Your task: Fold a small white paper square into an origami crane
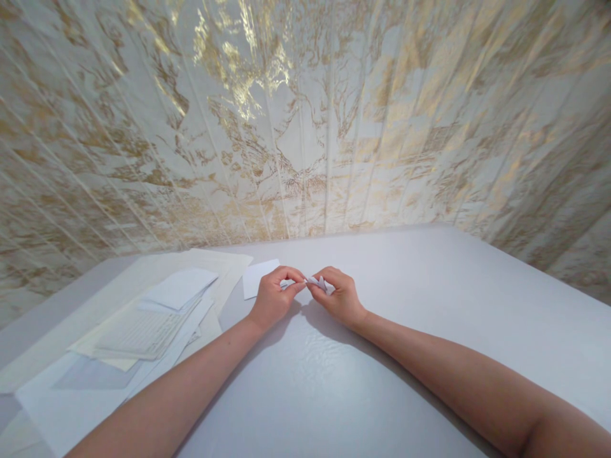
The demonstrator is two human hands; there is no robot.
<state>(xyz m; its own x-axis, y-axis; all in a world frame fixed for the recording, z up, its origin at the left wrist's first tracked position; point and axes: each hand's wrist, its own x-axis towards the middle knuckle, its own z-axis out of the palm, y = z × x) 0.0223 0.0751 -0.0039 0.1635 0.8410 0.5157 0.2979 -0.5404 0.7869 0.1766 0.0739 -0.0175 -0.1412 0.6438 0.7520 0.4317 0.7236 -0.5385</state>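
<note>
A small piece of folded white paper (319,282) is held up between my two hands, just above the table. My right hand (338,294) pinches its body between thumb and fingers. From the other side, my left hand (277,294) closes thumb and forefinger on a thin tip of the same paper. The fingers cover part of it, so its full shape cannot be made out. Behind my left hand a flat white sheet (258,277) lies on the table, partly hidden by the hand.
On the left lies a spread of papers: a large cream sheet (224,262), a printed page (138,332) and several white sheets (184,287) on top. The pale glossy table (429,280) meets a wall covering with a gold pattern (296,127) at the back.
</note>
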